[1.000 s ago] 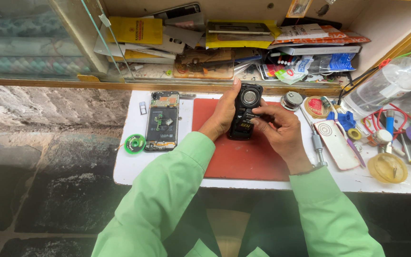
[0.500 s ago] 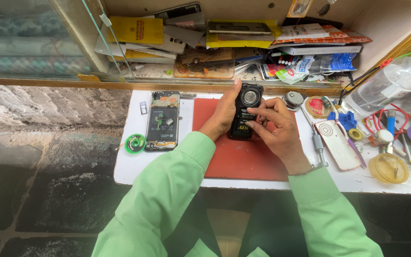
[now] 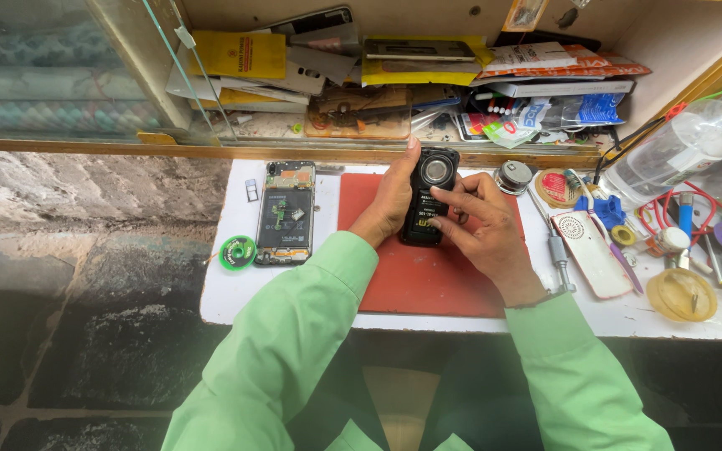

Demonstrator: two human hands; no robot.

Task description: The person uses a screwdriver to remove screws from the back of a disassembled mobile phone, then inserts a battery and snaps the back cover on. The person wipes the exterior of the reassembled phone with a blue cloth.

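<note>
Change: we have barely shifted since a second ago; our right hand [image 3: 482,230] has edged its fingertips further onto the open back of the small black phone [image 3: 428,198], and our left hand [image 3: 392,200] cups it as before.
Left hand: wrapped around the phone's left edge, thumb and fingers bracing it.
Right hand: fingers curled, tips pressing into the phone's battery bay; whether they pinch a small part we cannot tell.
Phone: propped face down at the far edge of the red mat [image 3: 428,276], back cover off, round camera ring on top.
Bench: white bench [image 3: 227,292] carries an opened smartphone [image 3: 284,213] left of the mat, with a green solder-wick reel [image 3: 237,251] just beside it.
Right side: a white back cover [image 3: 588,250], a screwdriver [image 3: 555,246], a clear plastic bottle [image 3: 678,150] and loose tools.
Risk: we judge that a hard push from our fingertips could slip the tilted phone off the mat, or bend a contact inside; the crowded tools nearby could swallow any small part that pops loose.
</note>
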